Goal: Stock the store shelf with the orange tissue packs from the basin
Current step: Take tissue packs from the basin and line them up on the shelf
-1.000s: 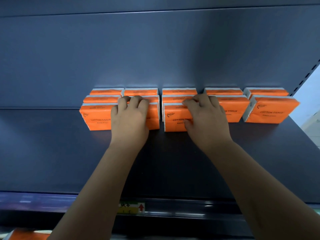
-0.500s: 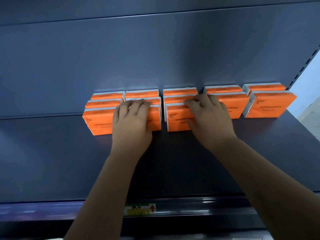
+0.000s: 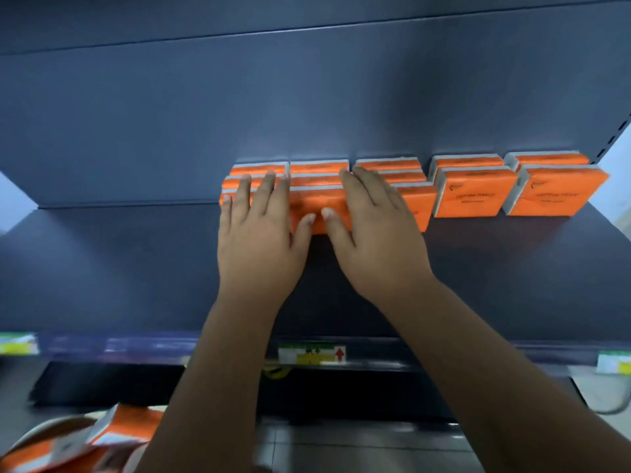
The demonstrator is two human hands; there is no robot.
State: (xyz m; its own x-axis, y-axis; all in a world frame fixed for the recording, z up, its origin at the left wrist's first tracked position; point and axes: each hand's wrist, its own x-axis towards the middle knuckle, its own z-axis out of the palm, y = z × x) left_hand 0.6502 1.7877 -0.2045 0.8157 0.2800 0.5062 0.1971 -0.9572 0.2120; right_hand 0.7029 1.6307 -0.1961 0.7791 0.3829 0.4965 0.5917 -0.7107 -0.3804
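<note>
Several orange tissue packs stand in rows at the back of the dark grey shelf. My left hand lies flat with straight fingers against the front packs on the left. My right hand does the same beside it, fingers spread over the middle packs; its thumb nearly meets the left thumb. Both hands cover most of the front faces there. At the bottom left, more orange packs lie in the pale basin, blurred.
The shelf's back panel rises behind the packs. Price labels sit on the front rail. A slotted upright bounds the shelf at the right. A lower dark shelf and tiled floor show below.
Both hands slid left along the row and their curled fingers straightened out flat. The view dropped, bringing the basin with packs into sight at the bottom left.
</note>
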